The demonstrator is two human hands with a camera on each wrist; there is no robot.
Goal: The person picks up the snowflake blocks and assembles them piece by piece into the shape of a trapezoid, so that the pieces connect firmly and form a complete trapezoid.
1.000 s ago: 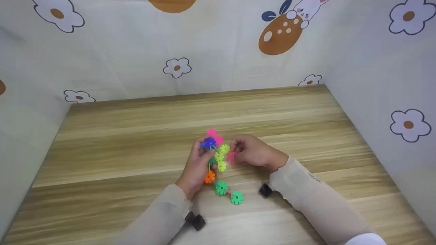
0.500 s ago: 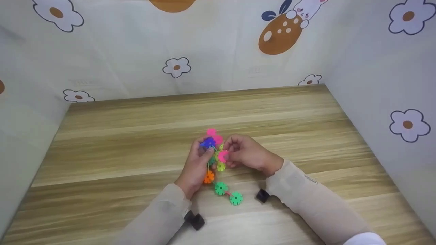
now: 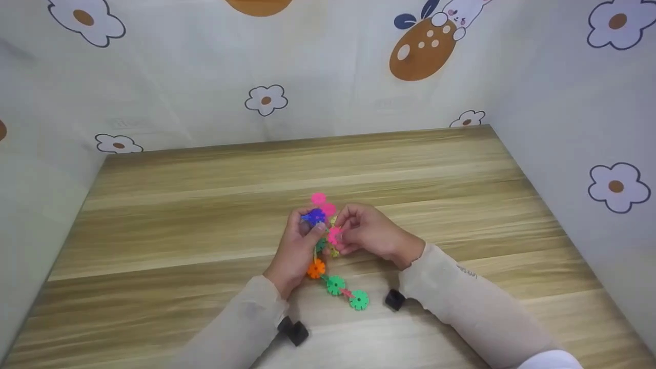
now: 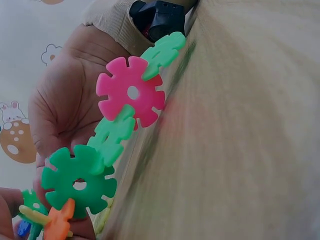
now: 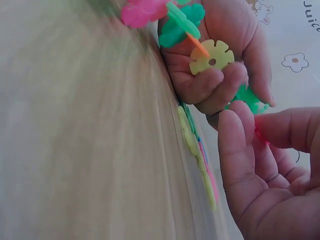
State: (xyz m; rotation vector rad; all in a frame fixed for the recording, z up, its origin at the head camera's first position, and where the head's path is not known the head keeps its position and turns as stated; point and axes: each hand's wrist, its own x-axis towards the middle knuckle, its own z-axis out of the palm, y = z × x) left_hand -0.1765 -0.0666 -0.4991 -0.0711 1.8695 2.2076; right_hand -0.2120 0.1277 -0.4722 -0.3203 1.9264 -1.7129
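Note:
In the head view my left hand grips a chain of notched plastic snowflake discs, with a blue disc near the fingertips and an orange disc below the palm. From there the chain runs on to a green disc and another green one at its end. The left wrist view shows a pink disc slotted between green pieces, beside the palm. My right hand pinches a loose pink disc between thumb and index finger, right at a green disc of the held chain.
Beyond the hands, pink discs lie on the wooden table. Yellow-green discs lie flat beneath the hands, partly hidden in the head view. A patterned white sheet stands behind the table and along its sides.
My right hand has moved left with the pink disc, up to the chain, now covering much of the yellow-green discs. The left hand has stayed nearly in place.

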